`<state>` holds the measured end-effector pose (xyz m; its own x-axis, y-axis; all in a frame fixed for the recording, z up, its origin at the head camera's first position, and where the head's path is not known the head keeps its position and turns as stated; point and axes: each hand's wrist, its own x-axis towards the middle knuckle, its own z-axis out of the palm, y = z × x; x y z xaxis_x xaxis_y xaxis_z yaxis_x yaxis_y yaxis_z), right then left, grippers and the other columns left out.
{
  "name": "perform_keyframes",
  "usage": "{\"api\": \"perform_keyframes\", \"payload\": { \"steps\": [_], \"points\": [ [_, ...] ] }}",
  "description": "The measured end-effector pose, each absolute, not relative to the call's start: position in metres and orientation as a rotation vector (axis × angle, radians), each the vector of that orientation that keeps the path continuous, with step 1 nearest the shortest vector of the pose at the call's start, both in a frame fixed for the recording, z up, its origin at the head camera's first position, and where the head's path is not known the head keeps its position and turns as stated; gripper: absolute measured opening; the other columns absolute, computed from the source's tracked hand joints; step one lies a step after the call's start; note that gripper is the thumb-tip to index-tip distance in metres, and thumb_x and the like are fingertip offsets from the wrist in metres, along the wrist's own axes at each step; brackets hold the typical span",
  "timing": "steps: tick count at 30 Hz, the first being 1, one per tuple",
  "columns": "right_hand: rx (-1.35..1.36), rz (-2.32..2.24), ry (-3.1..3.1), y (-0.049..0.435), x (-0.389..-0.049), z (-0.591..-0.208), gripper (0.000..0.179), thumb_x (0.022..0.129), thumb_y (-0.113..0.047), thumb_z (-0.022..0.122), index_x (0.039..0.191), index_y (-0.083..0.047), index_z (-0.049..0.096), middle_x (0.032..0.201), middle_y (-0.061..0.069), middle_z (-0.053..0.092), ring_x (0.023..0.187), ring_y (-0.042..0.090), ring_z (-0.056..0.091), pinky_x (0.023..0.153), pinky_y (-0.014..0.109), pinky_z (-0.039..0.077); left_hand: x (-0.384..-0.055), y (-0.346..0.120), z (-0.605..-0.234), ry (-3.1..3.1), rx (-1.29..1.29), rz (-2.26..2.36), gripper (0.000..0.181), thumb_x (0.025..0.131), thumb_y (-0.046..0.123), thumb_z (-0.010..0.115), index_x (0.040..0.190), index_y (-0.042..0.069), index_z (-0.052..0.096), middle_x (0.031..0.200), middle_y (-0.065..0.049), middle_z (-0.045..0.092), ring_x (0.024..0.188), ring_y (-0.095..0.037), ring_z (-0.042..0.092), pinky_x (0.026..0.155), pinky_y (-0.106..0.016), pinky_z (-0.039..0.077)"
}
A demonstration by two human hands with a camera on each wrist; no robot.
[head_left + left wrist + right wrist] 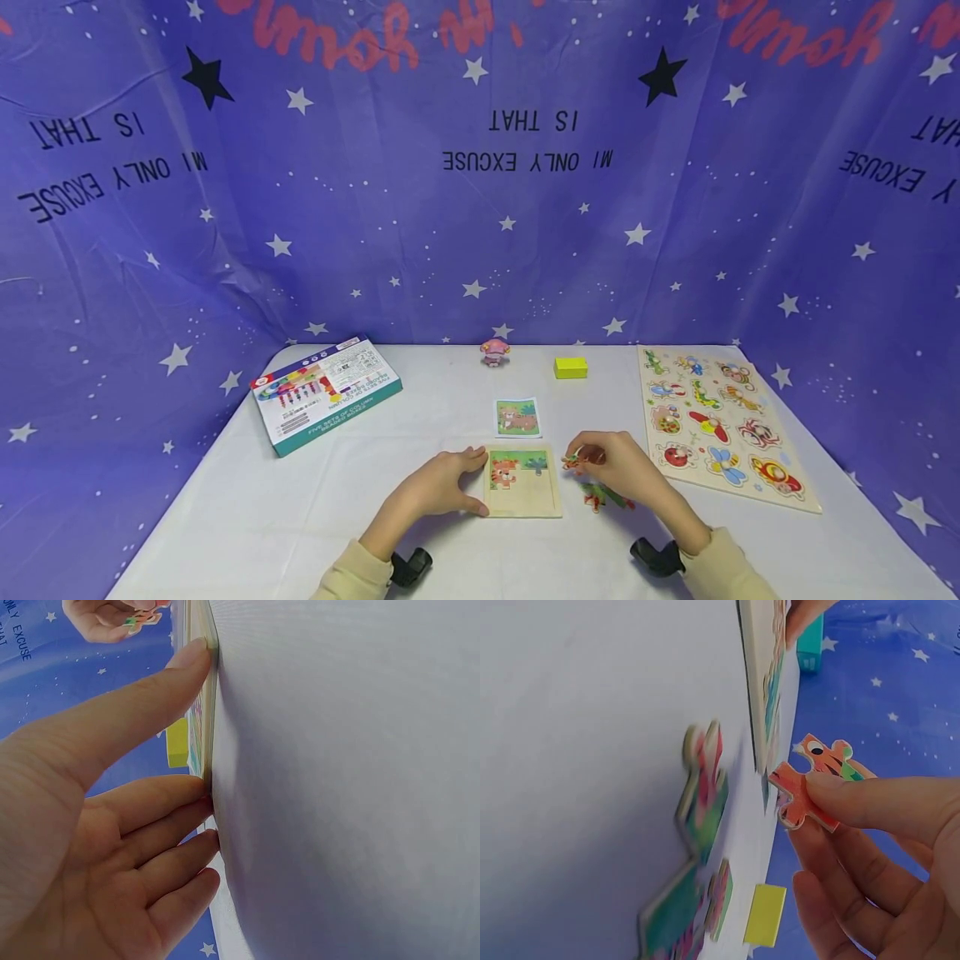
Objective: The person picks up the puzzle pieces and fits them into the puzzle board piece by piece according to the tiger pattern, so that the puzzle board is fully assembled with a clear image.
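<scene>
Fingers, right hand [618, 462]: pinching a puzzle piece [799, 791], pressing thumb to its printed face, gripping from behind with fingertips partly hidden
Fingers, left hand [442, 483]: spread wide, touching the left edge of the puzzle board [517, 500], with thumb by the near corner and index toward the far one
Puzzle piece: orange with dark stripes, marked with an eye and a patch of green; raised off the table [442, 408], just right of the puzzle board
Puzzle board: square, pale wood, flat on the table between both hands; covered along the top and at upper left, bare wood across the lower part
Fitted pieces [502, 475]: showing a striped orange animal face at upper left, green and blue along the top; too small to count
Loose pieces [600, 497]: on the table right of the puzzle board, partly hidden by right hand; green and red, close together, blurred in the right wrist view
Picture card [517, 418]: flat just beyond the puzzle board, printed with brown animals and greenery
Far edge: pink figurine [494, 352], yellow block [571, 368] to its right
Far left: white and teal box [330, 396], set at an angle
Far right: large animal board [701, 460], lying flat, printed with insects and other creatures
Backdrop: purple curtain [420, 208] with stars and upside-down lettering
</scene>
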<state>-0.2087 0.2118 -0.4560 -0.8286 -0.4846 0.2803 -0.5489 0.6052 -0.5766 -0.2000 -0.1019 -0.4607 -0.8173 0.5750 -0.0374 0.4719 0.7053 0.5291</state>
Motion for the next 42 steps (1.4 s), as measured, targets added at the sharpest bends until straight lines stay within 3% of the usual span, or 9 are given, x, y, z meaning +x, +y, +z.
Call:
{"api": "perform_keyframes", "payload": {
  "steps": [14,30,42],
  "points": [
    [0.89,1.142,-2.741,0.189,-0.212,-0.461,0.024,0.08,0.002,0.074,0.095,-0.016,0.069,0.08,-0.002,0.07,0.066,0.006,0.061,0.058,0.024,0.052,-0.202,-0.102,-0.461,2.72,0.855,0.759,0.085,0.069,0.037,0.084,0.136,-0.002,0.051,0.142,-0.013,0.048,0.133,-0.03,0.043,0.109,-0.043,0.034],
    [0.972,1.223,-2.769,0.162,-0.214,-0.463,0.033,0.083,0.0,0.073,0.114,-0.01,0.069,0.085,0.002,0.068,0.066,0.006,0.061,0.056,0.023,0.052,-0.201,-0.102,-0.46,2.721,0.854,0.745,0.085,0.07,0.039,0.083,0.137,-0.001,0.051,0.143,-0.013,0.047,0.133,-0.031,0.042,0.109,-0.044,0.035],
    [0.993,1.171,-2.795,0.148,-0.214,-0.471,0.029,0.08,-0.002,0.076,0.107,-0.011,0.069,0.08,-0.004,0.064,0.065,0.003,0.059,0.058,0.021,0.051,-0.201,-0.102,-0.461,2.724,0.846,0.733,0.084,0.07,0.04,0.083,0.137,0.0,0.052,0.143,-0.013,0.047,0.132,-0.031,0.043,0.109,-0.044,0.035]
  ]
}}
